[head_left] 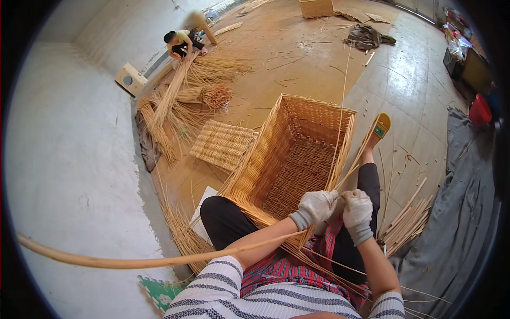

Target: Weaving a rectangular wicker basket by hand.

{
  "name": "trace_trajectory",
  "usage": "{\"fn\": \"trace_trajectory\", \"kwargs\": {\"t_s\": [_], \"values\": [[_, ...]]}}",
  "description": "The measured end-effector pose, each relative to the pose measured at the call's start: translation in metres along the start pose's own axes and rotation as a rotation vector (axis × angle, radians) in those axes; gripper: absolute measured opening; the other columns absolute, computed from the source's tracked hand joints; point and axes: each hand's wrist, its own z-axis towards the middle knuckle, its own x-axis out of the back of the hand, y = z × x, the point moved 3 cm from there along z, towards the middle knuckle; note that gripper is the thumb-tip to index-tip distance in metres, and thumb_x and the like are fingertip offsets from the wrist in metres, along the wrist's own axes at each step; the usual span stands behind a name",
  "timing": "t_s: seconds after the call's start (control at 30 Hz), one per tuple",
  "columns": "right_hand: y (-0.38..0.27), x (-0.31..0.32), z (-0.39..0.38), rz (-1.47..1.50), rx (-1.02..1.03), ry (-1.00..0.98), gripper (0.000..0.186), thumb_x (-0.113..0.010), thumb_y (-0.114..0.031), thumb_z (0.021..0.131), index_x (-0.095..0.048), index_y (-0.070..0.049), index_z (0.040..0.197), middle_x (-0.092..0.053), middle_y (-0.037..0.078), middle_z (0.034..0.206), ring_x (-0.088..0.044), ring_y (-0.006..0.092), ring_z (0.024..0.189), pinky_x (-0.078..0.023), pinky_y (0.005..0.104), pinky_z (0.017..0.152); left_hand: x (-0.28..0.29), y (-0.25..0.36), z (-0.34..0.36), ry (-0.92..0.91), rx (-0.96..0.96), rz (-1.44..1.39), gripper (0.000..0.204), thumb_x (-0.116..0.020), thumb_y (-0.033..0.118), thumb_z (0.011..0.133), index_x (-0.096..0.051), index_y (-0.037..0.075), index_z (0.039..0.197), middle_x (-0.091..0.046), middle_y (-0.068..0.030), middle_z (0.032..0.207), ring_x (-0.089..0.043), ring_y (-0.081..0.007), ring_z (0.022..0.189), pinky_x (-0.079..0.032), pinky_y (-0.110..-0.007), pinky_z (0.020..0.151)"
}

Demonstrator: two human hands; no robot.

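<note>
A rectangular wicker basket (255, 175) leans across my lap, its hollow facing up and away from me. At its right rim, my left hand (317, 207), in a pale work glove, has its fingers closed at a thin willow strand. Right beside it my right hand (357, 211), also gloved, is closed with the fingertips pinched at the same place. A long thin strand (347, 74) stretches up from the basket's right edge. The exact grip is partly hidden by the gloves. A thick curved rod (106, 261) crosses over my left forearm.
Left of the basket lies a woven wicker panel (224, 144). Bundles of willow rods (183, 95) are heaped beside the wall, where another person (183, 43) crouches. Cut sticks (409, 223) and a grey cloth (451, 212) lie to my right. A dark cloth (366, 37) lies farther off.
</note>
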Motion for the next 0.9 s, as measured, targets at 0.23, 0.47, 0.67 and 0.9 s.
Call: {"fn": "trace_trajectory", "kwargs": {"t_s": [0.23, 0.47, 0.67, 0.9], "values": [[0.015, 0.003, -0.018, 0.278, -0.210, 0.040, 0.023, -0.063, -0.004, 0.082, -0.069, -0.012, 0.103, -0.064, 0.012, 0.086, -0.064, 0.0349, 0.085, -0.052, 0.0449, 0.074, -0.008, -0.011, 0.006, 0.030, -0.169, -0.279, 0.027, -0.056, 0.029, 0.097, -0.067, 0.008, 0.110, -0.070, -0.0162, 0.104, -0.067, -0.0326, 0.098, -0.053, -0.042, 0.086], [0.016, -0.042, 0.002, 0.732, -0.701, 0.136, 0.036, -0.075, -0.020, 0.086, -0.062, -0.005, 0.117, -0.071, 0.014, 0.105, -0.071, 0.0258, 0.095, -0.056, 0.0351, 0.083, 0.021, -0.023, 0.002, 0.114, 0.218, -0.961, 0.007, -0.063, 0.008, 0.097, -0.063, 0.002, 0.100, -0.063, -0.0006, 0.078, -0.058, -0.0069, 0.068, -0.050, -0.025, 0.063], [0.020, -0.103, -0.015, 1.321, -0.794, -0.122, 0.076, -0.087, -0.030, 0.075, -0.051, -0.002, 0.136, -0.062, 0.012, 0.128, -0.059, 0.0219, 0.116, -0.048, 0.0352, 0.101, 0.033, -0.031, 0.011, -0.085, 0.198, -0.501, 0.007, -0.062, 0.007, 0.096, -0.063, 0.000, 0.099, -0.062, 0.0009, 0.081, -0.052, -0.0044, 0.069, -0.046, -0.022, 0.063], [0.017, -0.101, -0.006, 1.122, -0.867, -0.242, 0.074, -0.087, -0.025, 0.070, -0.054, 0.000, 0.131, -0.065, 0.015, 0.123, -0.060, 0.0234, 0.117, -0.046, 0.0341, 0.102, 0.048, -0.038, 0.010, -0.259, 0.280, -0.537, 0.008, -0.060, 0.009, 0.096, -0.062, 0.001, 0.096, -0.059, 0.0025, 0.076, -0.051, -0.0060, 0.069, -0.045, -0.024, 0.063]]}}
